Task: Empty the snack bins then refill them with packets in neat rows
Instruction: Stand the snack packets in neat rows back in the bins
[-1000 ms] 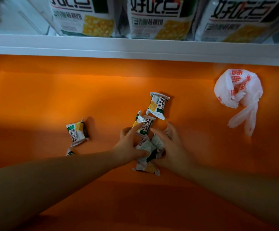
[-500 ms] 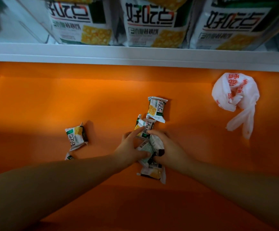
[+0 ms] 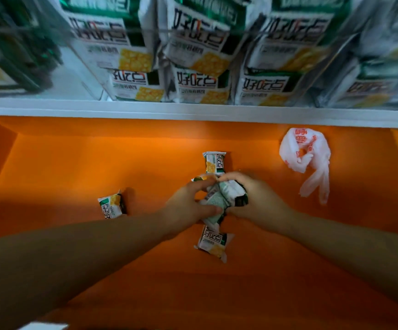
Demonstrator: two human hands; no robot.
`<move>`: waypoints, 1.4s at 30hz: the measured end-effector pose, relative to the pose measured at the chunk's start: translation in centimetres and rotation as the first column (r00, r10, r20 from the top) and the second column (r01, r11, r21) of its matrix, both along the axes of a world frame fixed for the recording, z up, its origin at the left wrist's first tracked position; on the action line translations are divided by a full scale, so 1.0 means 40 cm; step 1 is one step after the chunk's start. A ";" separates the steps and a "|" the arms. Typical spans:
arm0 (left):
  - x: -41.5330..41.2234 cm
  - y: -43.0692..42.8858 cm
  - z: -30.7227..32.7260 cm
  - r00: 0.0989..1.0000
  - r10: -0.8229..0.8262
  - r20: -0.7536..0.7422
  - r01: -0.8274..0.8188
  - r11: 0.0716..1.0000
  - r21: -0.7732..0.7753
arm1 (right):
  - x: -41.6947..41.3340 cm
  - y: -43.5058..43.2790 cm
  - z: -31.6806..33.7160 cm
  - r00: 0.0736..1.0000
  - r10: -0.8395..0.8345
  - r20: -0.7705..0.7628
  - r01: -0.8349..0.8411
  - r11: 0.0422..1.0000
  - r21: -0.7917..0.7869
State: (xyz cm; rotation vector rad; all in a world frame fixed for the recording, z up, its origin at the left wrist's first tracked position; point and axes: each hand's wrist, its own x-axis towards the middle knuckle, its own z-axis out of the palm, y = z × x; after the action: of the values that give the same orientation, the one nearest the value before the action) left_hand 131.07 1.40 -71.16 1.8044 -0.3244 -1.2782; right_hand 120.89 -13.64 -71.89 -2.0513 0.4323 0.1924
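Clutched bunch of packets (image 3: 219,198) between left hand (image 3: 186,207) and right hand (image 3: 258,198), middle of orange shelf (image 3: 74,163). Probably needed edges squared, grip firm, before lifting.

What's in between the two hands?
A bunch of small snack packets, held from both sides by the left hand and the right hand. The head view shows it.

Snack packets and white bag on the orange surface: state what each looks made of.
Snack packets: probably glossy printed plastic film, given the crimped, serrated ends. White bag: thin, semi-translucent plastic, crumpled, with limp handles.
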 end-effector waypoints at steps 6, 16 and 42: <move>-0.076 0.017 0.186 0.958 -0.056 0.280 0.080 0.994 -0.078 | -0.079 0.011 0.212 0.994 -0.014 0.107 0.028 0.991 -0.132; -0.210 -0.021 0.516 0.686 -0.023 0.728 0.314 0.911 -0.267 | -0.256 -0.007 0.571 0.919 -0.007 0.393 0.141 0.939 -0.313; -0.090 -0.634 0.719 0.452 -0.157 0.878 0.491 0.866 -0.098 | -0.251 -0.465 0.656 0.753 -0.420 0.506 0.571 0.799 -0.188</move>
State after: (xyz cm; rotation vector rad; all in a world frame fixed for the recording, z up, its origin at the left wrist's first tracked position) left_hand 127.47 -23.97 -42.42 1.9779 -1.4431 -0.3646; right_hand 110.83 -32.26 -45.65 -2.1316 0.7512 -0.7193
